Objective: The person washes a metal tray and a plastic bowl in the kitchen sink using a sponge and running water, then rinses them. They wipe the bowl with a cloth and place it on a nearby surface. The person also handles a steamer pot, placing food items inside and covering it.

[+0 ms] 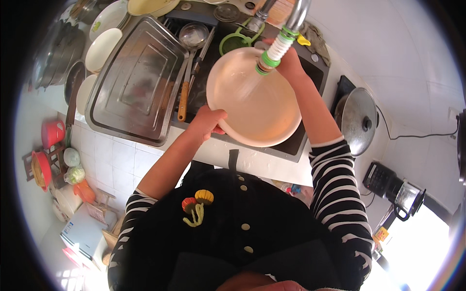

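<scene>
My left hand [209, 122] grips the near-left rim of a large cream-coloured bowl [262, 120], thumb over the edge and fingers beneath. The bowl is held over the dark sink [315, 76], its open side facing up. From a tap nozzle [269, 60] with green and white rings, water sprays into it. My right hand [287, 62] is at the bowl's far right side, behind the nozzle. Its fingers are partly hidden there, near the tap's base, so whether they hold anything is unclear. A green strainer [235, 42] lies beyond the bowl's far rim.
Left of the bowl, a rectangular metal tray [136, 83] rests beside a wooden-handled ladle [184, 98]. White bowls [103, 49] stand farther left. On the right are a lidded pan [358, 120] and a blender [395, 189]. A grey cloth [316, 40] lies behind the sink.
</scene>
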Demonstrator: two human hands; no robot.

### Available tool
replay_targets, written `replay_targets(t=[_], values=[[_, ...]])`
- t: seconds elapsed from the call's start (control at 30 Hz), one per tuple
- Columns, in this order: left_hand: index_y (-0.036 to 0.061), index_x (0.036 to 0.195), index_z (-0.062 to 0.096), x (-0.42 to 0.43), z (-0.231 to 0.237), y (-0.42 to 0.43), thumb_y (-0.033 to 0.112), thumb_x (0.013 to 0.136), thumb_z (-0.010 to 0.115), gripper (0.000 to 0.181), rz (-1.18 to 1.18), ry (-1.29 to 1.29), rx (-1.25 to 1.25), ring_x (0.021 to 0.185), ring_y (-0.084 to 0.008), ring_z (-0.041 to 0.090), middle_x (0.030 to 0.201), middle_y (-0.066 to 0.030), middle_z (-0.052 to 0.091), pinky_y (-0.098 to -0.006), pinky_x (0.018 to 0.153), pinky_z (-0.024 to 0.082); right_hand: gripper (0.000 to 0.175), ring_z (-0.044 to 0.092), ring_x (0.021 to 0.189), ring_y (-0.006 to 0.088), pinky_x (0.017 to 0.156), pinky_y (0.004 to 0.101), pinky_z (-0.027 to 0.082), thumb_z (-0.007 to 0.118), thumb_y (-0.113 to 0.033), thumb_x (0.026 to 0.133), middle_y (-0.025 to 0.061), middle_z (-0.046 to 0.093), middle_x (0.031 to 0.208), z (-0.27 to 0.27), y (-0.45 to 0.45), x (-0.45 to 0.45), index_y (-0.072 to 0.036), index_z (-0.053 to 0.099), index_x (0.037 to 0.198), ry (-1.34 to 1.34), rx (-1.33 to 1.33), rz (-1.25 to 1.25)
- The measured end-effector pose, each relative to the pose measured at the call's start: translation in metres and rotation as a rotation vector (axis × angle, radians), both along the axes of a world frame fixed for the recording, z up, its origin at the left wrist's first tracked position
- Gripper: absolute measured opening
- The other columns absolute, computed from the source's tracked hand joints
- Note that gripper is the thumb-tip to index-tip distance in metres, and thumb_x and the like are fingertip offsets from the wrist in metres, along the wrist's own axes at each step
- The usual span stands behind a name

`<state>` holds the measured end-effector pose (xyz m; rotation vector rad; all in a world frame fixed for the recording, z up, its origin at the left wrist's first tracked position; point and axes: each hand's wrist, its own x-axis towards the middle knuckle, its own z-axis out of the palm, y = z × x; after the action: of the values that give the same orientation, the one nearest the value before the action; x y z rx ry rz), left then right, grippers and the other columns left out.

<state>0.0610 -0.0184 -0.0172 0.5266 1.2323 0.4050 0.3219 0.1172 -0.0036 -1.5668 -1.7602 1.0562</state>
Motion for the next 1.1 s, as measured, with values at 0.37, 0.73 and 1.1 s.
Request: replay_targets(t=[0.37, 0.73, 1.1], values=[[0.0025, 0.128, 0.043, -0.001, 0.01, -0.01, 0.013, 0.077, 0.057, 0.053, 0.07, 0.156, 0.325, 0.08, -0.0189, 0.064, 0.106, -0.0123, 0.061, -0.0302, 0.055, 0.053, 0.039, 0.057, 0.107, 0.0304, 0.092, 0.0364, 0.046, 0.053, 0.008, 0.066, 0.0104, 0.063, 0.107, -0.018, -0.129, 0.067, -0.008, 0.067, 0.099, -0.604, 0.271, 0.34], [0.0006, 0.12, 0.05, 0.006, -0.008, -0.008, 0.006, 0.076, 0.053, 0.044, 0.141, 0.123, 0.382, 0.07, -0.017, 0.062, 0.096, -0.011, 0.062, -0.0283, 0.047, 0.05, 0.054, 0.05, 0.117, 0.0348, 0.101, 0.0419, 0.038, 0.065, -0.031, 0.082, 0.0175, 0.053, 0.129, -0.03, -0.223, -0.069, -0.007, 0.051, 0.128, 0.022, -0.053, 0.313], [-0.0021, 0.114, 0.054, -0.006, 0.007, 0.026, 0.009, 0.073, 0.056, 0.043, 0.021, 0.111, 0.15, 0.074, -0.0248, 0.067, 0.095, -0.0143, 0.065, -0.035, 0.049, 0.055, 0.064, 0.048, 0.12, 0.0284, 0.107, 0.0489, 0.028, 0.074, -0.051, 0.068, 0.0109, 0.058, 0.121, 0.001, -0.13, 0.059, -0.012, 0.063, 0.117, -0.653, -0.119, 0.916]])
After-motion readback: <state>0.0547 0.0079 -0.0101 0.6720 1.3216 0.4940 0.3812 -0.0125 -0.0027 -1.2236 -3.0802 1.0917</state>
